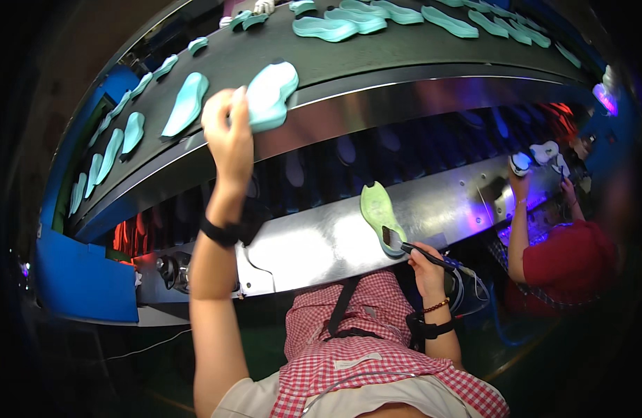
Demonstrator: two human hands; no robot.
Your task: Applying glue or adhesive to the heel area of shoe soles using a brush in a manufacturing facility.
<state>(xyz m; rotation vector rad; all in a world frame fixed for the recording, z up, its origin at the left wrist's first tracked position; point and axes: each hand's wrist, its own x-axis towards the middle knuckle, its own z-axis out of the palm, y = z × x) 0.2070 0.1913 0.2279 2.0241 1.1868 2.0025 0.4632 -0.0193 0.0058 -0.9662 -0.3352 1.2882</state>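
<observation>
Your left hand (pixel 227 132) grips a teal shoe sole (pixel 271 94) on the upper conveyor belt (pixel 377 56) at eleven o'clock. Your right hand (pixel 427 268) clasps a black brush (pixel 415 249) touching the green sole (pixel 377 209) at four o'clock.

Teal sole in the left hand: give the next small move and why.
Probably let go. The left hand grips the teal sole already at the belt's near edge, while the right hand holds a brush on the green sole.

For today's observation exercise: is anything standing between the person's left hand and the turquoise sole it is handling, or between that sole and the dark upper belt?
Nothing visible does. The left hand already grips the turquoise sole at the front edge of the dark upper belt; the nearest other sole lies apart, to its left.
</observation>
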